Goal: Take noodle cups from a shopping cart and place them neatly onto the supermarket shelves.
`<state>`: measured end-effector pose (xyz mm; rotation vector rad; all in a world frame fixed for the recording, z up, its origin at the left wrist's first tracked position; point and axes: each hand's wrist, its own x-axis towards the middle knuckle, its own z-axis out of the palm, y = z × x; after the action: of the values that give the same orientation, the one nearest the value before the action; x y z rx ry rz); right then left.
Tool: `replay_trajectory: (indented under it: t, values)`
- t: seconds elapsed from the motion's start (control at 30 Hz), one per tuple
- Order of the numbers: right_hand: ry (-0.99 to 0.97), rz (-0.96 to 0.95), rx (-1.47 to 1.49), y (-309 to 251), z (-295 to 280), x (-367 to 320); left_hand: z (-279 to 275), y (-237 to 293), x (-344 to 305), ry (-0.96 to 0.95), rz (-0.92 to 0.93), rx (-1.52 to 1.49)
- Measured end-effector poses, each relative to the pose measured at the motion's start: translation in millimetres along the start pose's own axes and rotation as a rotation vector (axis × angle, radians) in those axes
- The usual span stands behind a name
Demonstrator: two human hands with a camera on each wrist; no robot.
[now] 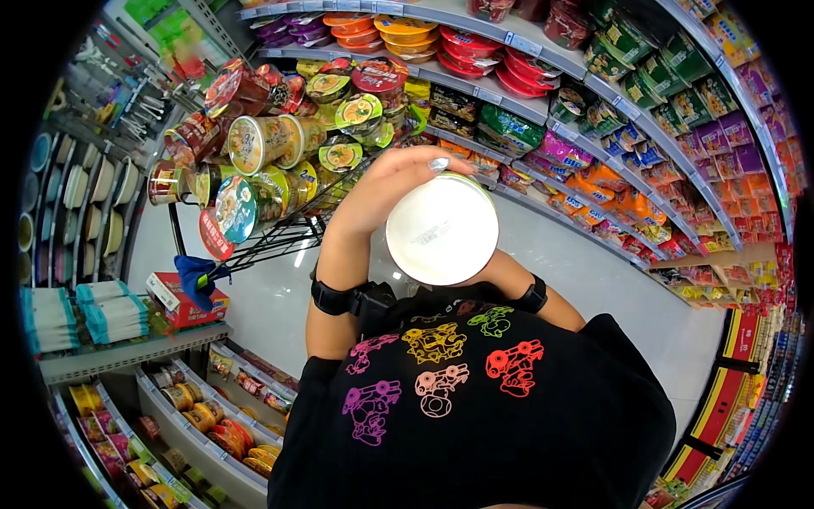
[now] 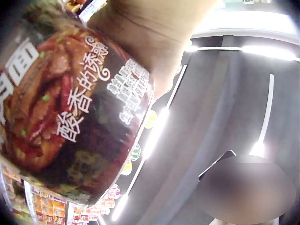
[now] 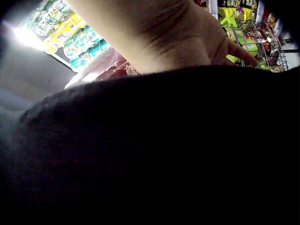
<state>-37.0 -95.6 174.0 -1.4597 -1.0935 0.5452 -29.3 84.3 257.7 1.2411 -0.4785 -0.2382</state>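
Note:
An instant noodle tub [image 1: 441, 229] is held up before the chest, its round white base with small print turned toward the head camera. My left hand [image 1: 397, 187] grips it, with fingers bent over the upper rim and one silvery nail showing. In the left wrist view the dark label of the noodle tub [image 2: 56, 93] shows a meat picture and white Chinese lettering. My right hand [image 3: 197, 42] is beside the tub, mostly hidden behind it in the head view. Its visible fingertips [image 3: 246, 56] extend outward; I cannot tell whether it grips the tub.
A wire shopping cart [image 1: 280, 242] piled with noodle tubs [image 1: 259, 144] stands at front left, a blue cloth-like item [image 1: 199, 282] on its handle. Shelves [image 1: 543, 106] of noodles curve along the front and right. A low shelf [image 1: 127, 352] holds a red box [image 1: 191, 301] and packets.

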Motion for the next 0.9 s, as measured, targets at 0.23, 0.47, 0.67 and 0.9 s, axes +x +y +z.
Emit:
replay_trajectory:
  t: [0.23,0.47,0.67,0.9]
  values:
    - [-0.015,-0.122,-0.259,-3,6,5,3,7,-13,0.063,-0.056,0.071]
    - [-0.085,-0.153,-0.432,-4,8,12,-5,5,-29,0.113,-0.01,0.086]
    - [-0.24,0.226,-0.282,9,-6,8,-10,-10,-45,0.198,0.091,0.186]
    - [-0.238,0.38,-0.074,16,-45,14,-16,-32,-62,0.342,0.167,0.122]
